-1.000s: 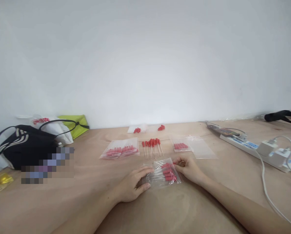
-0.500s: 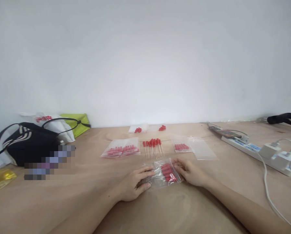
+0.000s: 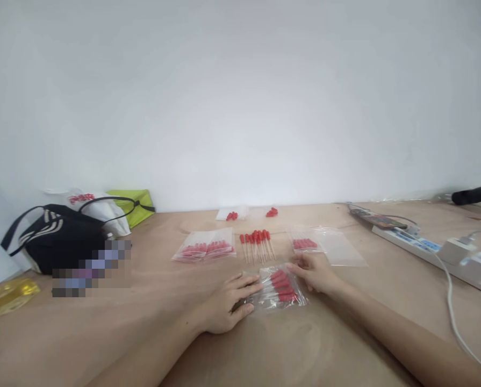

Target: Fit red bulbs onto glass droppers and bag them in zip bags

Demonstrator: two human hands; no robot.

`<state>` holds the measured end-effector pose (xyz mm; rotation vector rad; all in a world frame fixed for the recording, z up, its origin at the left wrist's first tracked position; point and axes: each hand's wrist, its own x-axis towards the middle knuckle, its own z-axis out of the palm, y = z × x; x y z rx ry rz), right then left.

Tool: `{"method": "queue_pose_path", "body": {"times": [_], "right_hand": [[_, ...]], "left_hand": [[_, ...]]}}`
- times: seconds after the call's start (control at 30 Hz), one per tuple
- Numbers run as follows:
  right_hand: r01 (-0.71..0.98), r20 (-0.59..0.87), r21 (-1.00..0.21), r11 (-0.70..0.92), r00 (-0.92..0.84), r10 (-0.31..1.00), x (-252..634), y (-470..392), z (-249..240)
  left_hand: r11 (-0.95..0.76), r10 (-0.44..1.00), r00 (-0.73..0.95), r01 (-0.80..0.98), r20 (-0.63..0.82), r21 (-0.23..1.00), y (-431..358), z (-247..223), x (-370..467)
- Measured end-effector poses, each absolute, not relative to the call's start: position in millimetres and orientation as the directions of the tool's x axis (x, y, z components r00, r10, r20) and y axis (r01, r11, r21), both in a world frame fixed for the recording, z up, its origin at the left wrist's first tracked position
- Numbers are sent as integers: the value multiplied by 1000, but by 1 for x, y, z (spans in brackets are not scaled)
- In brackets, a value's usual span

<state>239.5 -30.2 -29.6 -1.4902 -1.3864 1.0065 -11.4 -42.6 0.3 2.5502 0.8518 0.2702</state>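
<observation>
A clear zip bag [image 3: 270, 293] with several red-tipped sticks lies flat near the table's front middle. My left hand [image 3: 228, 303] rests on its left end, fingers apart, thumb and fingertips on the plastic. My right hand [image 3: 315, 273] is at the bag's upper right corner, its thumb and fingertips close together there; whether they pinch the plastic is too small to tell. Just behind the bag lie loose red-tipped sticks [image 3: 258, 244]. Filled bags [image 3: 206, 247] are to their left, and another filled bag [image 3: 304, 243] is to their right, beside a flat clear bag [image 3: 343, 252].
Red pieces [image 3: 232, 216] and more red pieces [image 3: 271, 212] lie on plastic near the wall. At left are a black bag [image 3: 63, 242], a green box [image 3: 137, 209] and a yellow packet [image 3: 12, 295]. A power strip [image 3: 409, 250] with white cables stands at right.
My right hand has eased off the bag's right edge to its upper corner, uncovering more of the red tips. The whole view has shifted slightly, moving the scene to the right.
</observation>
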Motion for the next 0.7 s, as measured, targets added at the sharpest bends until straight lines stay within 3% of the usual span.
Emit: {"method": "queue_pose_path", "body": {"times": [0.17,0.33,0.5,0.7], "right_hand": [[248,-115,-966,-76,-148,982,236,-26,-23],[49,-84,-996,-77,-168,982,246,-34,-24],[-230,-56,-972,-41,59,997,269,-20,-20],[-168,-9,-983,73,440,898,287,13,-26]], "left_hand": [[-725,591,805,501,53,473,-44,1,-12],[-599,709,697,512,110,616,-41,-6,-17],[-527,755,647,501,107,687,-40,-11,-17],[-518,753,656,554,41,651,-46,-5,-14]]}}
